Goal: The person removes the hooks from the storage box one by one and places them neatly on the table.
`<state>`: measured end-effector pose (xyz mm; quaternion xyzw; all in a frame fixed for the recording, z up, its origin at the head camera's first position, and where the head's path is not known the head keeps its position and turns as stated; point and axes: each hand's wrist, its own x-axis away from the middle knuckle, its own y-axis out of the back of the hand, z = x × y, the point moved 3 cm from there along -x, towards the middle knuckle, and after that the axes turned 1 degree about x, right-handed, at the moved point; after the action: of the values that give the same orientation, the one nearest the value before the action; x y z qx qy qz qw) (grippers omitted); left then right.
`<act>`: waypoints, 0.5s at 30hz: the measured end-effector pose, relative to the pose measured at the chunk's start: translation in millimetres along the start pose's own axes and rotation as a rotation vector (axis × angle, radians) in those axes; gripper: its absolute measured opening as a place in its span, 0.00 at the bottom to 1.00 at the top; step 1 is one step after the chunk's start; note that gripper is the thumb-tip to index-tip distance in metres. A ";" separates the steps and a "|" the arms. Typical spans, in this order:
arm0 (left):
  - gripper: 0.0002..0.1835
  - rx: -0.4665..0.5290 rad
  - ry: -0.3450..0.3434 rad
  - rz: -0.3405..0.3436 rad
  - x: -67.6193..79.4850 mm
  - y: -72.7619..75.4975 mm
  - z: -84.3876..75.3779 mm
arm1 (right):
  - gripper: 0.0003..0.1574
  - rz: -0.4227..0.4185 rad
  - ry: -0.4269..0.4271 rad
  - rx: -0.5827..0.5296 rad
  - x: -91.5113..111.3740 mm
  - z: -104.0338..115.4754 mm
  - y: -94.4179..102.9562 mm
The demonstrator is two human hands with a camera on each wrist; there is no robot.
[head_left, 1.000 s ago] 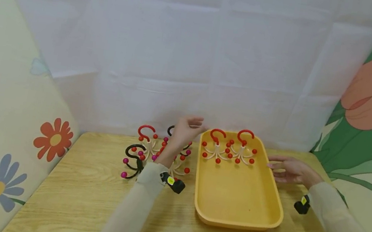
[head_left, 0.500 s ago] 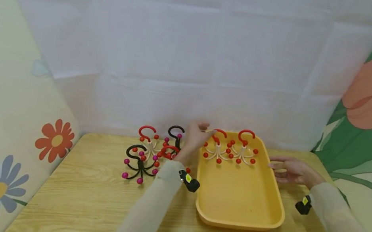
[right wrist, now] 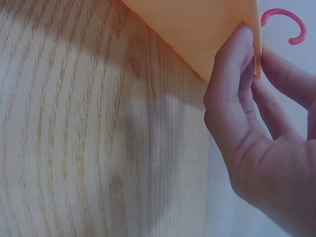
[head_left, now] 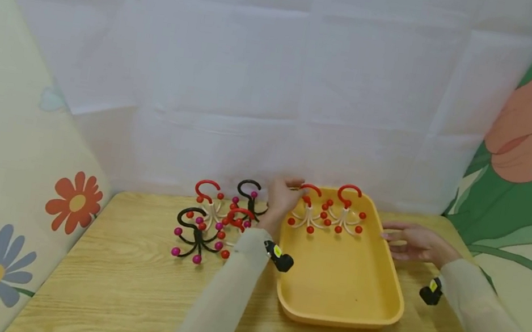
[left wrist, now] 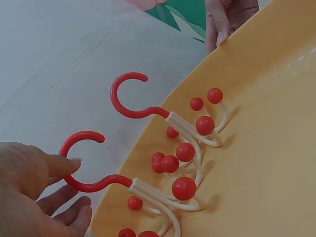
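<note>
A yellow tray stands on the wooden table. Two claw hangers with red hooks, white arms and red ball tips are at its far end. My left hand is at the left one; in the left wrist view its thumb and fingers pinch the red hook of that claw hanger. Beside it the other claw hanger leans in the tray, its hook above the rim. On the tray's right side, my right hand pinches the rim, with fingers against the outer wall in the right wrist view.
Left of the tray, several more claw hangers crowd together on the table: a black one in front, a red-hooked one behind it, another black one farther back. A white sheet hangs behind the table.
My left hand has moved right, from over the group of claw hangers to the left claw hanger in the tray, and now pinches its hook. The right hand stays at the tray's rim.
</note>
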<state>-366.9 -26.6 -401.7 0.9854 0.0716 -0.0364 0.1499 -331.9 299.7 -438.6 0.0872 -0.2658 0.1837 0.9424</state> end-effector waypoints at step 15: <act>0.12 0.033 0.038 -0.015 4.0 -0.8 6.4 | 0.44 -0.006 0.001 0.013 -0.6 -0.4 0.2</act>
<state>-363.4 -27.2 -408.4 0.9877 0.0810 -0.0200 0.1321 -332.3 299.9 -439.3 0.0941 -0.2639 0.1824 0.9425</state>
